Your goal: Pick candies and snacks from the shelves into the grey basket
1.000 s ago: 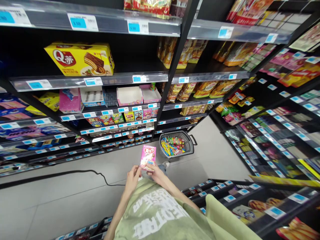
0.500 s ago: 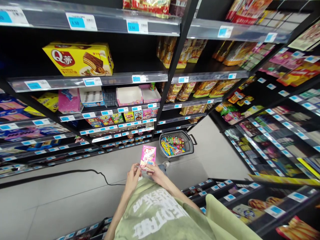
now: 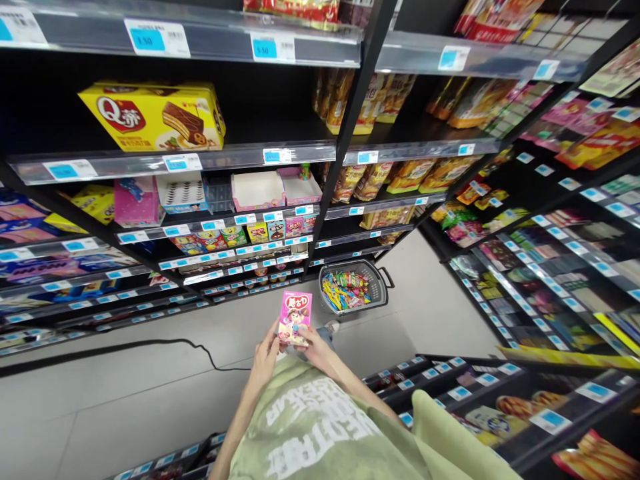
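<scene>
I hold the pink snack box (image 3: 295, 318) upright in front of my chest, above the floor. My left hand (image 3: 265, 354) grips its lower left edge; my right hand (image 3: 317, 348) grips its lower right corner. At 1 o'clock from the box, a grey basket (image 3: 379, 291) of sweets stands on the floor beside the shelves (image 3: 280, 155)

Pink box (image 3: 295, 317) with a cartoon face at centre; yellow box (image 3: 150, 117) upper left; grey basket (image 3: 381, 293) of multicoloured sweets
</scene>
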{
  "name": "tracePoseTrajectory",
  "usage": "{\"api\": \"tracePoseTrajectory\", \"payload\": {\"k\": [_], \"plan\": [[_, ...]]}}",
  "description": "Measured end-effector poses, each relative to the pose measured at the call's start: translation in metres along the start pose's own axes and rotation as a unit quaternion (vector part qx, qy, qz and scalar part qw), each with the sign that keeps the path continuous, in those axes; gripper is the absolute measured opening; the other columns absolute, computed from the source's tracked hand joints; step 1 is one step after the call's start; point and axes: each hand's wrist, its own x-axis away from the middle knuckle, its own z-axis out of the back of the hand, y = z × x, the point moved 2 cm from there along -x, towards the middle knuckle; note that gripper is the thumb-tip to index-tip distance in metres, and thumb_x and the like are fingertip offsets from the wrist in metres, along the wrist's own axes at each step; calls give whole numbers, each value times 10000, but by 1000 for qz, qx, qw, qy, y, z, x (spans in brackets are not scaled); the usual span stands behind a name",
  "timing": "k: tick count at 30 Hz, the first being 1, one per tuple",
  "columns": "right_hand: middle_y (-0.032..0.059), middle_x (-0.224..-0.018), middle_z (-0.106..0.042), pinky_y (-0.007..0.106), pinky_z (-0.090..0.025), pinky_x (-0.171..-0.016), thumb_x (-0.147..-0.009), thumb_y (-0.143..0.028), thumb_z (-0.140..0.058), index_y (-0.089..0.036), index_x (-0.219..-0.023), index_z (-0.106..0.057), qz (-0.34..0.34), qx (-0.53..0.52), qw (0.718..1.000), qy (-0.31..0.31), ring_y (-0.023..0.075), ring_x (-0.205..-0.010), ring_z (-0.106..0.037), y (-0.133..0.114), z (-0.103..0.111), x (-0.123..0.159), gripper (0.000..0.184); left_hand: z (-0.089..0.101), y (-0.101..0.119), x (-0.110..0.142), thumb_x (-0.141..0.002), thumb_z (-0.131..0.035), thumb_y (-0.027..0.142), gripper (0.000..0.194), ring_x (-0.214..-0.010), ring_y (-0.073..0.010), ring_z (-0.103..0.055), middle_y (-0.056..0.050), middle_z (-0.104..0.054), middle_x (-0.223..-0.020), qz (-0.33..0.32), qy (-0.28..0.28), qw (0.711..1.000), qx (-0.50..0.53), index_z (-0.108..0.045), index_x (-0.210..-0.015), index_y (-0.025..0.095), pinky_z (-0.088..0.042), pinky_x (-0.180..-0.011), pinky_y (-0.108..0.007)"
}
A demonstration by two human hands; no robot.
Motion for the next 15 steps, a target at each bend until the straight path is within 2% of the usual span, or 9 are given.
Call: {"api": "tracePoseTrajectory", "payload": {"k": [6,15], "plan": [[-2,-723,-567,200,-230,-491,-548,-346,-912,-192,-826,-603,2,-21,1000,0,82,-576,-413,-1,1,0,443,1,2,-1,-985,-368,532,648,-763,-171,-600,-45,-692,-871,5,-13,1000,-15,-401,-1504,146,-484,-776,-297],[26,-789,-653,189,-239,-490,-556,-342,-898,-170,-868,-637,1,-18,1000,6,88,-593,-482,-1,2,-3,441,0,-2,-4,-994,-343,502,611,-772,-167,-575,-52,-697,-879,-1,-20,999,-27,-470,-1463,132,-467,-782,-298]]}}
